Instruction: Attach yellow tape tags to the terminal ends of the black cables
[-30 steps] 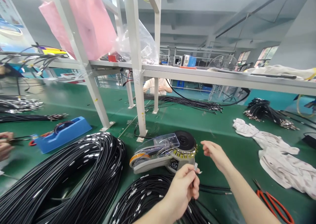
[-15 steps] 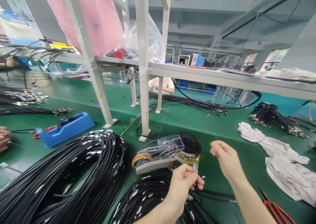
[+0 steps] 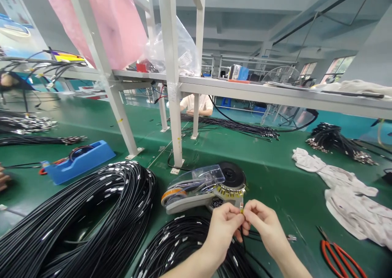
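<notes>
My left hand (image 3: pixel 225 225) pinches the end of a thin black cable (image 3: pixel 241 212) just in front of a grey tape dispenser (image 3: pixel 203 186) with a clear cover and a black wheel. My right hand (image 3: pixel 260 223) meets it fingertip to fingertip, pinching a small yellowish piece of tape at the cable end. Below my hands lies a coil of black cables with white tags (image 3: pixel 180 245). A larger coil of the same cables (image 3: pixel 92 212) lies to the left.
Red-handled scissors (image 3: pixel 339 253) lie at the lower right, white cloths (image 3: pixel 346 192) beyond them. A blue tape holder (image 3: pixel 79 159) sits at the left, near another person's hand (image 3: pixel 3 178). White frame posts (image 3: pixel 174 106) stand behind the dispenser; a person sits across the bench (image 3: pixel 196 104).
My right hand came back from beside the dispenser wheel to my left hand, and both now pinch the cable end together.
</notes>
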